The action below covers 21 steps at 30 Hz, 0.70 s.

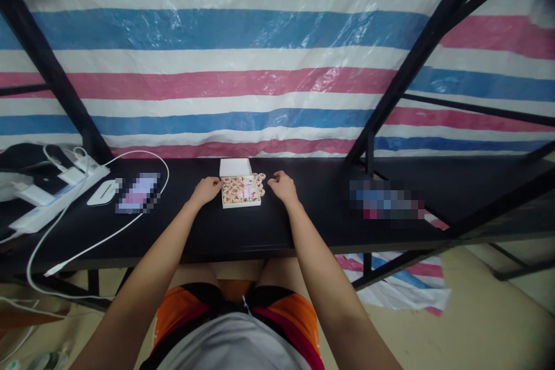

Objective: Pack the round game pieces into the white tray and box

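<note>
A shallow white box (pixel 237 206) on the black desk holds round Chinese chess pieces (pixel 235 189) with red and dark characters. Its right part shows a pinkish-white patch with glare. The white lid (pixel 235 167) is raised or leaning behind it. Several loose Chinese chess pieces (pixel 261 184) lie against the right side of the box. My left hand (pixel 207 191) is at the box's left wall, its fingertips closed on the edge. Just right of the loose pieces is my right hand (pixel 284 186), with thumb and fingers apart and nothing visible between them.
Left on the desk (pixel 182 237) lie a white power strip (pixel 56 199) with plugs, a white cable (pixel 102 241), a white flat device (pixel 102 192) and a blurred phone (pixel 139 192). A blurred bluish item (pixel 381 199) lies right. Black frame bars (pixel 390 92) slant up before a striped sheet.
</note>
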Available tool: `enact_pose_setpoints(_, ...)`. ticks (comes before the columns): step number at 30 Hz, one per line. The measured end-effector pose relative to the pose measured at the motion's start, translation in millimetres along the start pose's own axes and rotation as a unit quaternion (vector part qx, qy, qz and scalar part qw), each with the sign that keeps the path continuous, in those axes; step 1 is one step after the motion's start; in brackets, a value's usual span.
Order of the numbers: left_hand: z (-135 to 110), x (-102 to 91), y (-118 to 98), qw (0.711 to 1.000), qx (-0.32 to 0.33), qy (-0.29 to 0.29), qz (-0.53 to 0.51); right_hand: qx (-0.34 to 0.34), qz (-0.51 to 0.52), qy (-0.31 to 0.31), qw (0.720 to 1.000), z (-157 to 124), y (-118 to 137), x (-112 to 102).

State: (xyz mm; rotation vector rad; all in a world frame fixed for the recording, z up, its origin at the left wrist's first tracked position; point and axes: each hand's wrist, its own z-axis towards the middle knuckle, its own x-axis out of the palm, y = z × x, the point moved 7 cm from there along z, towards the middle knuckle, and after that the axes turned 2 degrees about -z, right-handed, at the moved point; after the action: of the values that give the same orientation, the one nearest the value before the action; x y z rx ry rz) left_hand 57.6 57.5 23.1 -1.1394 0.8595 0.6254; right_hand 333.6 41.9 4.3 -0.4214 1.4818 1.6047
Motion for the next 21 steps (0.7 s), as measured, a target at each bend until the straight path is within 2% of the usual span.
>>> enact_pose_setpoints(6,1.9,2.6,2.7,1.000,0.004,0.000,0.006,0.008,-0.013,0.043,0.999,-5.3,4.2,4.9)
enact_pose_setpoints(21,0.4,0.7,0.4,1.000,0.001,0.001,0.002,-0.043,0.062,0.026,0.997,0.1,8.1,9.9)
